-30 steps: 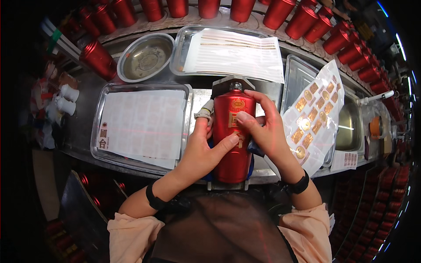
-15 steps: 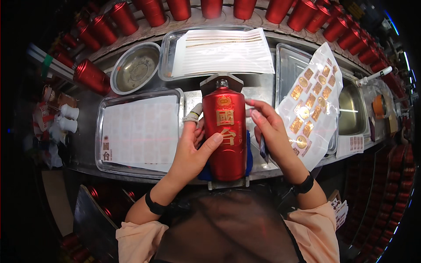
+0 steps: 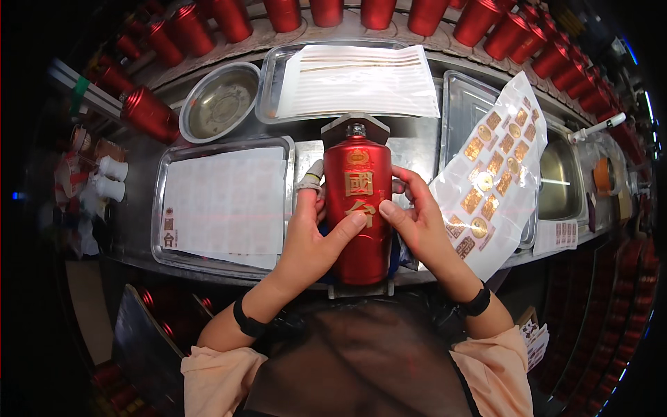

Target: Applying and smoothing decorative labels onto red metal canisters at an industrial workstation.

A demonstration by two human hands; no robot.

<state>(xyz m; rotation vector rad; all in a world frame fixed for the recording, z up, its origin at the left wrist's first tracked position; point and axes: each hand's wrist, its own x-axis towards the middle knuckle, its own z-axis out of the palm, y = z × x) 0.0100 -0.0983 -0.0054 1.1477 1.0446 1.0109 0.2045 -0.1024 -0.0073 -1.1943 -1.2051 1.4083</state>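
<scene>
Taking the bottle (image 3: 358,201) as the clock's centre, it rests in a grey holder (image 3: 376,131) at the middle of the table (image 3: 302,154), neck toward 12 o'clock and gold lettering facing up. The left hand (image 3: 309,240) comes in from 8 o'clock, its fingers closed along the bottle's side and its thumb laid across the lower lettering; one finger wears a pale wrap (image 3: 314,175). The right hand (image 3: 422,231) comes in from 4 o'clock, forefinger and thumb on the opposite edge, so the bottle is held between both hands. Each wrist carries a black band (image 3: 250,318). At 9 o'clock a tray (image 3: 288,208) bears white sheets (image 3: 222,201), with white spools (image 3: 110,178) well beyond it. Toward 10 o'clock sit a metal bowl (image 3: 221,104) and, farther out, a tilted red bottle (image 3: 149,115). At 12 o'clock striped sheets (image 3: 358,83) lie on another tray (image 3: 268,94) and overhang its right end; behind them red bottles (image 3: 326,10) stand in a curved row from 10 to 2 o'clock. At 3 o'clock a sheet of gold labels (image 3: 490,177) partly covers a third tray (image 3: 467,97), near a metal basin (image 3: 559,184) and an orange roll (image 3: 602,175).
</scene>
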